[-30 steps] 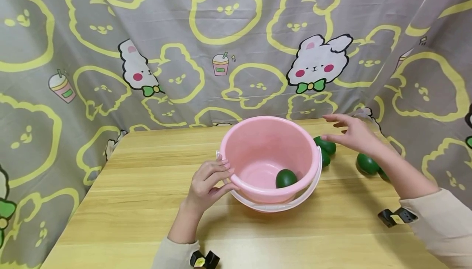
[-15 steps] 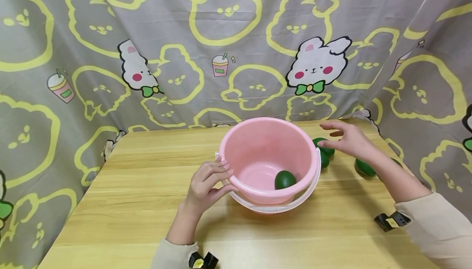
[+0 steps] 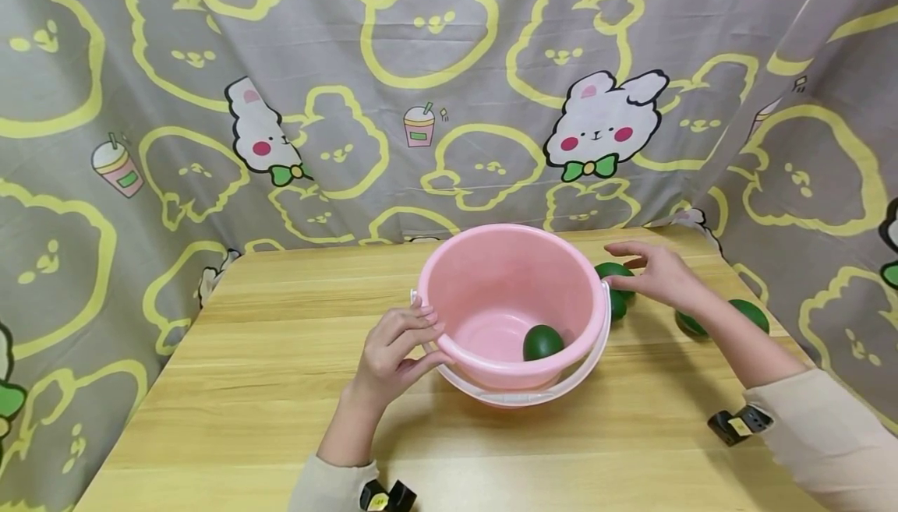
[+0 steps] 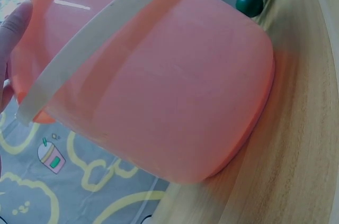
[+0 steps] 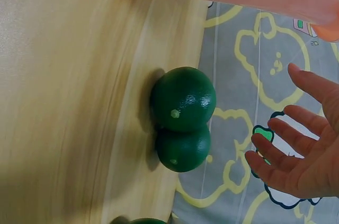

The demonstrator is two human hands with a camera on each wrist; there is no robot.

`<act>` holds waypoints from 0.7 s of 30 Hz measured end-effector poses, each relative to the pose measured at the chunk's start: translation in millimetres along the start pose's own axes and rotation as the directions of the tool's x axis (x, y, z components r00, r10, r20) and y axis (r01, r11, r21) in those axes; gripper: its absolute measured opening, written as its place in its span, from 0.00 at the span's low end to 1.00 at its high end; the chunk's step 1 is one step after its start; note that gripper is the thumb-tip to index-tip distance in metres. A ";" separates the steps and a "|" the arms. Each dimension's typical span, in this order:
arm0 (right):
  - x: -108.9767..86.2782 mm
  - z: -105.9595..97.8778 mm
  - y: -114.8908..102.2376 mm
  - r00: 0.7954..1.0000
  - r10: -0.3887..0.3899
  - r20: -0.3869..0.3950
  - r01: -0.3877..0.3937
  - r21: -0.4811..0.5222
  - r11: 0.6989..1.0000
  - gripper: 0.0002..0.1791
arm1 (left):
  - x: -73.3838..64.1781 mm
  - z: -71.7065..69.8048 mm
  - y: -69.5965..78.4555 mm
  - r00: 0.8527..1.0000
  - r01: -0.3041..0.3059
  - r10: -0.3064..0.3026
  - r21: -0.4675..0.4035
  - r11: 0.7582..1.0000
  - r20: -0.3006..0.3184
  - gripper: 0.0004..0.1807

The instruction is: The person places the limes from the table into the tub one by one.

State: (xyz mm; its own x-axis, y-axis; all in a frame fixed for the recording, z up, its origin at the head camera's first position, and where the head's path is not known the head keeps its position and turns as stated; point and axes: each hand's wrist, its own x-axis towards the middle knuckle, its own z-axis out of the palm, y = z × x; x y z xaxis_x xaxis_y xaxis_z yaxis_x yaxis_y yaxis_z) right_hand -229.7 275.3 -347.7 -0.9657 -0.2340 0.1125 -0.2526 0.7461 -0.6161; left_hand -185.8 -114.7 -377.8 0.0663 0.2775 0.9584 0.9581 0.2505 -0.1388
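Note:
A pink bucket (image 3: pixel 501 294) stands on the table, its white handle (image 3: pixel 515 398) hanging down at the near side. My left hand (image 3: pixel 393 348) grips the left rim, thumb outside. Inside the bucket lies one round green citrus fruit (image 3: pixel 542 343). Beyond the right rim my right hand (image 3: pixel 666 274) hovers over two more fruits, part of them hidden from the head view. The right wrist view shows these as a larger-looking fruit (image 5: pixel 184 99) touching another fruit (image 5: pixel 183 149). There my right fingers (image 5: pixel 288 142) are spread, apart from both and holding nothing.
Under my right forearm, near the table's right edge, are another two green fruits (image 3: pixel 751 316), one partly covered by the arm. The wooden table (image 3: pixel 281 356) meets a grey patterned curtain (image 3: pixel 435 44) at the back and sides. Black wrist cameras (image 3: pixel 738 425) sit on both sleeves.
My right hand has lowered slightly and drawn a little toward the bucket, closer to the fruits beside it. The left hand keeps its grip on the rim.

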 end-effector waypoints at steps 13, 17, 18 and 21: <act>1.9 8.0 9.3 0.999 0.002 0.035 -0.003 0.020 1.000 0.31 | 0.1 0.0 -0.3 1.000 0.000 0.000 0.004 1.000 -0.002 0.19; 2.1 10.7 12.7 0.999 0.013 0.047 -0.015 0.022 1.000 0.31 | -0.1 0.0 -0.4 1.000 0.000 0.000 0.006 1.000 -0.005 0.19; 2.2 11.4 13.5 0.999 0.015 0.049 -0.016 0.021 1.000 0.31 | -0.2 0.1 -0.3 1.000 0.000 0.000 0.005 1.000 -0.005 0.19; 2.5 13.5 15.8 0.999 0.014 0.049 -0.014 0.014 1.000 0.31 | -0.4 0.3 -0.4 1.000 0.003 -0.003 0.003 1.000 -0.007 0.19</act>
State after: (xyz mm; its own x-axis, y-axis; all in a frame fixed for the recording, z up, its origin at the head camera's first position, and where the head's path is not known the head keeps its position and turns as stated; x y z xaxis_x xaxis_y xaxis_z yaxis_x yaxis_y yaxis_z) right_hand -235.3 278.1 -367.7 -0.9650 -0.2539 0.0658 -0.2377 0.7404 -0.6288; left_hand -186.3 -114.6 -378.2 0.0655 0.2704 0.9605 0.9576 0.2536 -0.1367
